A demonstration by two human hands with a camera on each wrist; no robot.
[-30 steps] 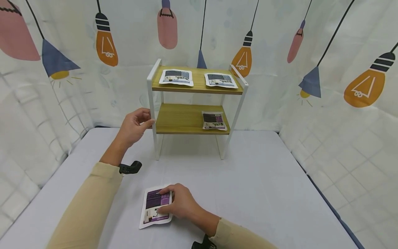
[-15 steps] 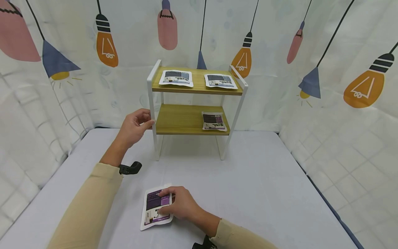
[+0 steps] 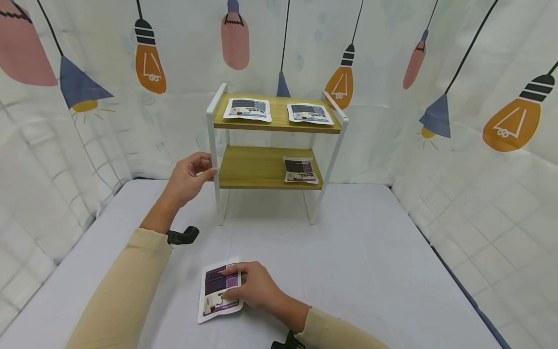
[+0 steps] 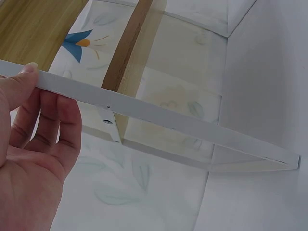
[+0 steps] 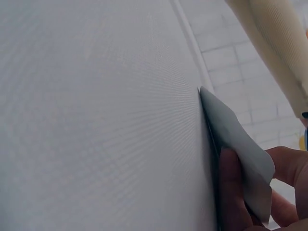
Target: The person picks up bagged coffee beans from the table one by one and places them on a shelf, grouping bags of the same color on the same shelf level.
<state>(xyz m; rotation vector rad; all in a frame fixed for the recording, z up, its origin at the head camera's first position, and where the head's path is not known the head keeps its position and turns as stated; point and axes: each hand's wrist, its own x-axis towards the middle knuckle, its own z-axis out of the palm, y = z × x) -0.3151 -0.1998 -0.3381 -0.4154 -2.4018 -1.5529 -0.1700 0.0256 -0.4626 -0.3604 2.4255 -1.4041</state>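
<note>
My left hand (image 3: 189, 177) grips the white left upright (image 3: 214, 160) of a small two-tier shelf rack. In the left wrist view its thumb (image 4: 30, 72) lies on one side of the white bar, with the fingers behind. Low in the head view, my right hand (image 3: 257, 287) holds the right edge of a white-bordered purple pouch (image 3: 213, 291) at the tabletop. The right wrist view shows that pouch (image 5: 240, 139) edge-on, its near side tilted up between finger and thumb; some fingers are hidden beneath it in the head view.
Two pouches with blue-grey print, a left one (image 3: 247, 109) and a right one (image 3: 309, 114), lie on the upper wooden shelf (image 3: 279, 106). One dark purple pouch (image 3: 301, 170) lies at the right of the lower shelf (image 3: 253, 167). Printed curtains (image 3: 392, 145) enclose the white-covered table (image 3: 348, 252).
The right hand and the pouch it holds have shifted very slightly toward the near side of the table. The left hand stays on the rack's upright.
</note>
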